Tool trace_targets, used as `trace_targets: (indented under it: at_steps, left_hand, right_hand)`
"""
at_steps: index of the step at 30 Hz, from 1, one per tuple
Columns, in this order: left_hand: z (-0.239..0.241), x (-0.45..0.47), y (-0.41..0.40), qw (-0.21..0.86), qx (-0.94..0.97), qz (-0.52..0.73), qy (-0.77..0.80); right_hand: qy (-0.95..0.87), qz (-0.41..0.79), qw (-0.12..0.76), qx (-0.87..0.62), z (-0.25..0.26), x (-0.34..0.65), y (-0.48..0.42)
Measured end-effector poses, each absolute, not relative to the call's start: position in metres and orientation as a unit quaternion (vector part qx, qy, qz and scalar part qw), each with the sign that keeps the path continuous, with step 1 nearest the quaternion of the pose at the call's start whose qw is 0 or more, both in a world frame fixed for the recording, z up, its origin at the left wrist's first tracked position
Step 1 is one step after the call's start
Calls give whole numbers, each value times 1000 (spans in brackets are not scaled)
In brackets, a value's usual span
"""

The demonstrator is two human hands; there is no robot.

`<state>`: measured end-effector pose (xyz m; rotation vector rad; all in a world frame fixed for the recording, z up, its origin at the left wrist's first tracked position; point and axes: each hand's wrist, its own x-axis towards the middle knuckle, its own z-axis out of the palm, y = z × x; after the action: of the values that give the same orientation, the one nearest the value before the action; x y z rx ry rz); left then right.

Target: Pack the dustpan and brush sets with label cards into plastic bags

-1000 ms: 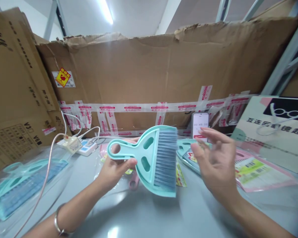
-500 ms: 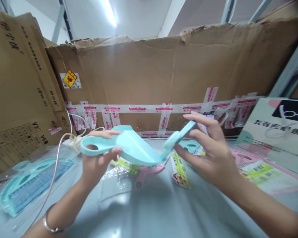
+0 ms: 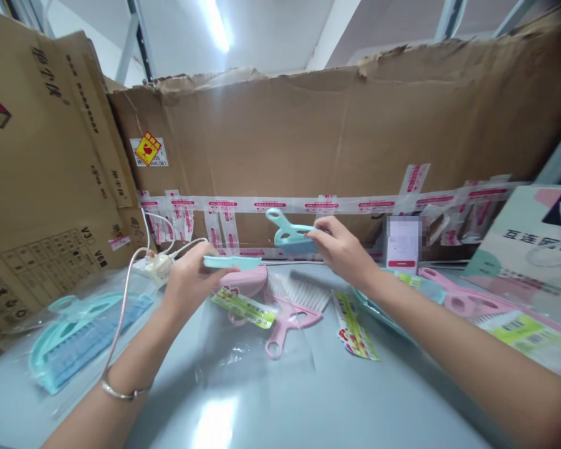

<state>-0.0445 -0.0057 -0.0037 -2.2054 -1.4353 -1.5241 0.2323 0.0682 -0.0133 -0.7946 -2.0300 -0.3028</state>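
My left hand (image 3: 189, 277) is closed on a teal dustpan (image 3: 236, 262), seen nearly edge-on above the table. To its right, my right hand (image 3: 343, 249) grips a teal hand brush (image 3: 290, 234) by its bristle end, with the looped handle pointing up and left. Below them lie a pink brush (image 3: 295, 318) with pale bristles and a pink dustpan (image 3: 249, 280), partly covered by a green label card (image 3: 244, 307). Another label card (image 3: 354, 327) rests beside the pink brush.
A bagged teal brush and dustpan set (image 3: 88, 337) lies left, near a white cable and power strip (image 3: 159, 267). At right are a pink packed set (image 3: 477, 305), a phone (image 3: 402, 246) and a printed box (image 3: 523, 249). Large cardboard (image 3: 271, 143) walls the back.
The brush and dustpan, close together before, are now apart. The brush has moved left and turned handle-up; the dustpan has tipped to nearly edge-on. The view has shifted slightly.
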Motion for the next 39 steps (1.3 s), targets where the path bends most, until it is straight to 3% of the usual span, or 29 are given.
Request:
trace_targets:
  at_steps: [2,4,8,13,18,24,29,34,39]
  left_hand:
    - [-7,-43,-1,82,-767,-416,-481]
    - [-9,-40,2,85,-803,-297,-509]
    - [-14,-39,2,53,-827,-85,-554]
    - [-15,-40,-11,57,-808,-14,-587]
    - [-12,-12,-37,43,-859,-33,-510]
    - [-20,1,-37,73,-892,24,-445]
    - [13,-26,-39,9,-860,-188,-474]
    - [29,-35,-42,-159,-738,-475,-453]
    - [14,-21,-33,-349,-645,-523,-435]
  right_hand:
    - [-815,-92,482,-308,-22,240,68]
    - [-845,-50,456,-274,-39,248,69]
    - [-943,-43,268,-193,-78,253,72]
    - [-952,-120,148,-242,-92,245,72]
    - [-912,-57,181,-364,-81,243,63]
    - [-920,33,192,-339,-80,231,30]
    - [-882,136,234,-387,-88,229,23]
    - [-792,228,392,-410,-73,227,17]
    - [-637,502,482,-331,-45,215,-7]
